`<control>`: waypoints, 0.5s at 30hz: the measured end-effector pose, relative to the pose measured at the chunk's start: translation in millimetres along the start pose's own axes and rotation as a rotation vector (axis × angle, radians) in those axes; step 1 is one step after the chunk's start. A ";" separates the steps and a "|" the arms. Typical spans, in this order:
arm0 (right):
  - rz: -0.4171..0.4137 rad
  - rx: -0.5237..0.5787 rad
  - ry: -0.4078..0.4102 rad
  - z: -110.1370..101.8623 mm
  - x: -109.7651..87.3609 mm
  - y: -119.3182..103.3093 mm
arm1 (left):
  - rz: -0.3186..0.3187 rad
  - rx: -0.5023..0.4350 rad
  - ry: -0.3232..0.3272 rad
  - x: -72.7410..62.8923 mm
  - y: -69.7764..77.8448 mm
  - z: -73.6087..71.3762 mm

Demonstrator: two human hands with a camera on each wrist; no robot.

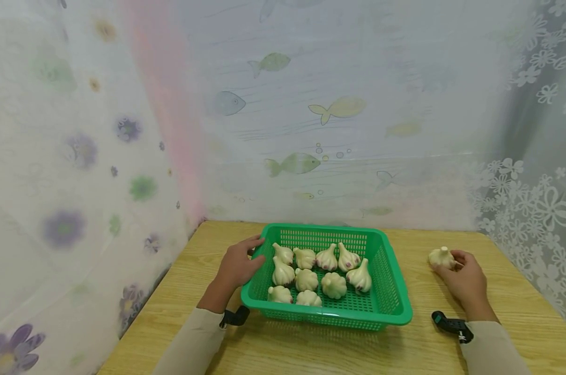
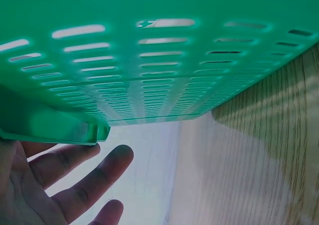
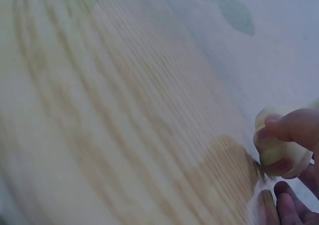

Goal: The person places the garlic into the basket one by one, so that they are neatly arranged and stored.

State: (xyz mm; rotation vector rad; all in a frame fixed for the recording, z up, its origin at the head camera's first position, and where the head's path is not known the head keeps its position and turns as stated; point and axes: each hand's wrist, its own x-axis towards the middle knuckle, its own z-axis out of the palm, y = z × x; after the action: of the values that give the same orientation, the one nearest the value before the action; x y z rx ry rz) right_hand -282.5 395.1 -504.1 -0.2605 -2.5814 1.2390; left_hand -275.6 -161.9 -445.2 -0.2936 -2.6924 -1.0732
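Note:
A green plastic basket (image 1: pixel 357 316) with slotted walls holds several garlic bulbs (image 1: pixel 334 285), pale with purplish marks. At its left rim my left hand (image 1: pixel 238 263) grips the edge, thumb over the top. The left wrist view shows the fingers (image 2: pixel 94 185) below the rim, beside the slotted wall (image 2: pixel 149 3). Right of the basket, my right hand (image 1: pixel 467 278) holds a single garlic bulb (image 1: pixel 441 256) close over the table. In the right wrist view, thumb and fingers pinch that bulb (image 3: pixel 279 152) from the side, its far side partly hidden by the hand.
The wood-grain table (image 1: pixel 418 346) runs back to a curtain (image 1: pixel 339 198) printed with fish. On the left hangs a flower-printed sheet (image 1: pixel 90 208), and a white-flowered one (image 1: pixel 536 219) borders the right edge. Each wrist carries a small black camera mount (image 1: pixel 236 316).

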 end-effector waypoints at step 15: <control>0.066 0.134 0.083 -0.1 5.8 -15.1 | 0.016 -0.014 0.008 1.7 -6.9 5.3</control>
State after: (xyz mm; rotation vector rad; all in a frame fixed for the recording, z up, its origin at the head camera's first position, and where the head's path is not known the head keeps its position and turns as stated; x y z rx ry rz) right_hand -288.6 387.4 -491.3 -0.3641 -2.4262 1.3869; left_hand -279.8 -163.0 -452.9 -0.3125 -2.6717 -1.0862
